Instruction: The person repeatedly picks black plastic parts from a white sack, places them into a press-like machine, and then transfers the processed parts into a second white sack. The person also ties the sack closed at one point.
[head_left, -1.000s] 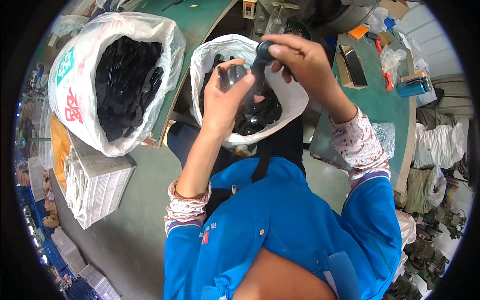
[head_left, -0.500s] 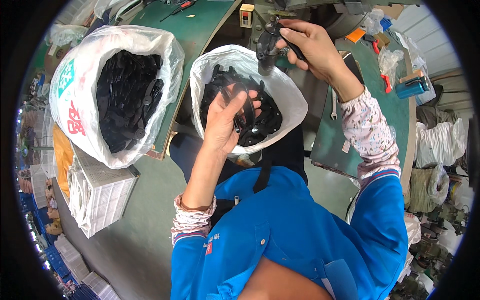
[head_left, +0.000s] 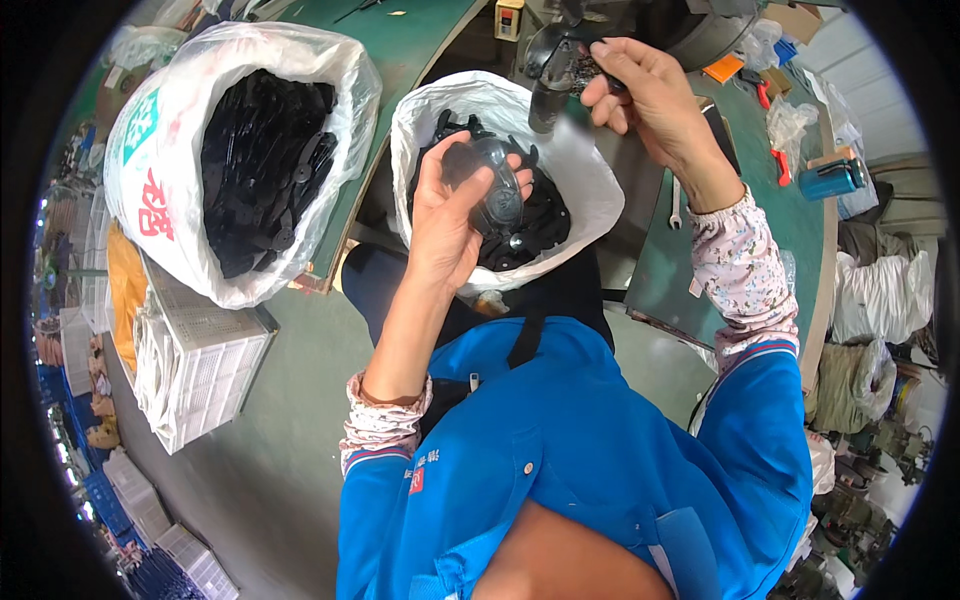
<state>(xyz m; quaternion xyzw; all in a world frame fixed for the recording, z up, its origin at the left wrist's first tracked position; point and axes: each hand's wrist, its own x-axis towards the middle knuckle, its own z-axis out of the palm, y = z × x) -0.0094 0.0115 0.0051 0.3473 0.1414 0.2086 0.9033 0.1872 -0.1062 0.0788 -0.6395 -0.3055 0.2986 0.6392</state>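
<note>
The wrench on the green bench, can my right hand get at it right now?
Probably yes: the wrench seems within reach, its visible end uncovered, but your right hand holds a dark part, so it would likely need freeing first.

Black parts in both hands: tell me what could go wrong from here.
The left hand holds a glossy black part over the open white bag; it might slip and fall among the loose black pieces.

The right hand holds a dark part that appears close to the machine, so it could knock against it.
</note>
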